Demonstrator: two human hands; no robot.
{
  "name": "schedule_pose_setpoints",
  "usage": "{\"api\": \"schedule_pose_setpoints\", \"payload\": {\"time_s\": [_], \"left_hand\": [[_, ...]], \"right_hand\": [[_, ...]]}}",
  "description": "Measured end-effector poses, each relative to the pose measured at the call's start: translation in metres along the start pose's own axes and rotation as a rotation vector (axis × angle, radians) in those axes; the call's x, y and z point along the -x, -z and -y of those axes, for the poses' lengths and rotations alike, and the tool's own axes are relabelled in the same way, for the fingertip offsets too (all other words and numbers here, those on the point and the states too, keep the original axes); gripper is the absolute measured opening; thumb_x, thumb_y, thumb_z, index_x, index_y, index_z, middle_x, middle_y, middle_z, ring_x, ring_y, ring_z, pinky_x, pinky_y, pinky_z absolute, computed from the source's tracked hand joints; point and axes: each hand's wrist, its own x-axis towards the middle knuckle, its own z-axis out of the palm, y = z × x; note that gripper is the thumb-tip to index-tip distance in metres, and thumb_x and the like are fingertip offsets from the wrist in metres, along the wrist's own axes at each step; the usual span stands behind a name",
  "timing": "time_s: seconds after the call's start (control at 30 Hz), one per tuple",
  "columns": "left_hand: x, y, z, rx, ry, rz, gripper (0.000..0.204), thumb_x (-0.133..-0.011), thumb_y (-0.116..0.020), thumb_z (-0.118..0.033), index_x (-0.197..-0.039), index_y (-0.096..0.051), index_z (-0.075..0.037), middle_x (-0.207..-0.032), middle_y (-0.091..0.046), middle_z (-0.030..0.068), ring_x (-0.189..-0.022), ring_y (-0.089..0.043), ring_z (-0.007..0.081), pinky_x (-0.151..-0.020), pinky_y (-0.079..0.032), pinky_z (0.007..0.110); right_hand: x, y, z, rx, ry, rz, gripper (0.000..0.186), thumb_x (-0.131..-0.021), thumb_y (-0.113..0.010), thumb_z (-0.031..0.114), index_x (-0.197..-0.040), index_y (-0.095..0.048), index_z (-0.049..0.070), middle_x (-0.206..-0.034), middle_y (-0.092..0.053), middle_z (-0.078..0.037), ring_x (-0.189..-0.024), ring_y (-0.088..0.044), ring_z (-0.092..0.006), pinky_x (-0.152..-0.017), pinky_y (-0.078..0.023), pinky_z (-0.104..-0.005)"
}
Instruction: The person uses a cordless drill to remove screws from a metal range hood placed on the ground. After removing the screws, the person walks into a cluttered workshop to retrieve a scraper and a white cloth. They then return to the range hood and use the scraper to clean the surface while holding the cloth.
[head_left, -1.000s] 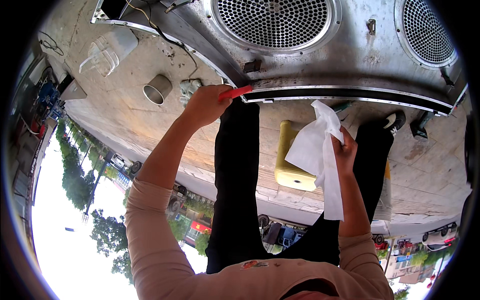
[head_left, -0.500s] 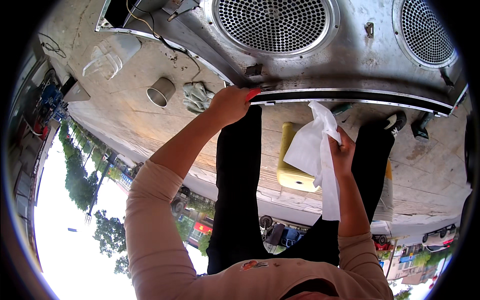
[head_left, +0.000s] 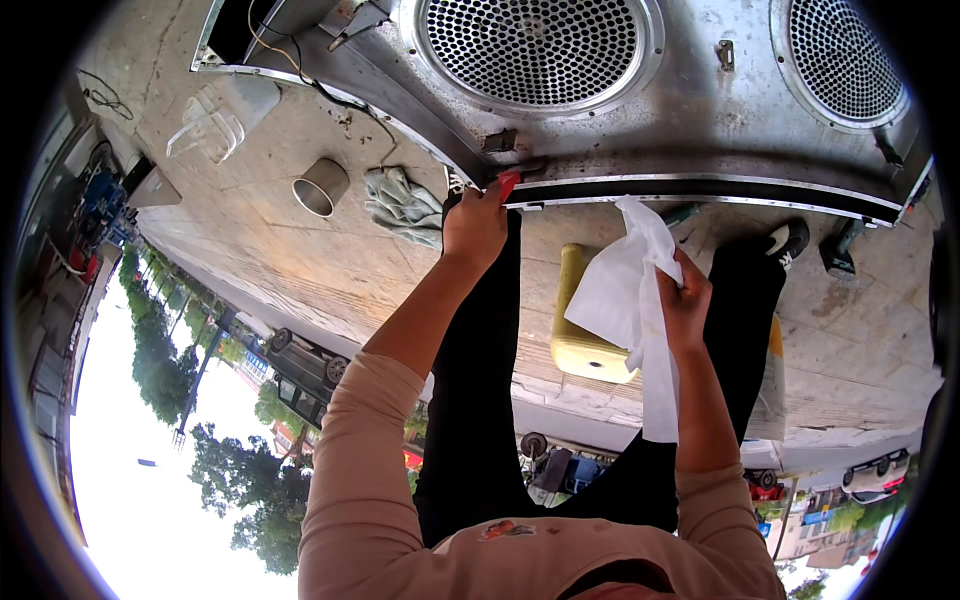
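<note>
My left hand (head_left: 475, 230) is closed around the red handle of a tool (head_left: 508, 186), at the near edge of a large metal panel (head_left: 690, 120). The tool's dark end reaches over the panel's rim; its exact kind is hard to make out. Two round perforated grilles (head_left: 530, 45) are set into the panel. My right hand (head_left: 686, 300) grips a crumpled white sheet (head_left: 625, 290), cloth or paper, that hangs down over my forearm. It is held in front of a yellow plastic stool (head_left: 590, 358), partly covering it.
Left on the paved ground lie a grey cloth (head_left: 400, 205), a metal cylinder (head_left: 321, 187) and a clear plastic container (head_left: 215, 125). A loose cable (head_left: 345, 100) runs along the panel's left side. A cordless drill (head_left: 840, 250) stands by my shoe at right.
My left hand has turned and its forearm swung to the right, still holding the red-handled tool. More of the grey cloth shows. My right hand and the white sheet have hardly moved.
</note>
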Motion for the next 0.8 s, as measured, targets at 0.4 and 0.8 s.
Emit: {"api": "schedule_pose_setpoints", "payload": {"time_s": [0.4, 0.8], "left_hand": [[0.087, 0.081, -0.004, 0.072, -0.362, -0.144, 0.042, -0.075, -0.071, -0.007, -0.115, -0.063, -0.016, -0.095, -0.061, 0.0073, -0.071, -0.063, 0.0251, -0.059, -0.054, 0.035], [0.085, 0.102, -0.059, 0.002, -0.750, 0.029, 0.044, -0.067, -0.072, -0.006, -0.109, -0.069, -0.019, -0.096, -0.061, 0.0044, -0.067, -0.059, 0.0170, -0.057, -0.052, 0.028]], "right_hand": [[0.001, 0.000, -0.021, -0.034, -0.070, -0.058, 0.032, -0.090, -0.063, 0.011, -0.120, -0.059, -0.001, -0.090, -0.066, -0.006, -0.079, -0.057, -0.0086, -0.073, -0.047, -0.0237], [0.000, -0.003, 0.002, -0.497, -0.201, 0.274, 0.041, -0.084, -0.068, 0.008, -0.122, -0.053, 0.004, -0.103, -0.061, -0.004, -0.095, -0.054, -0.0119, -0.087, -0.044, -0.0262]]}}
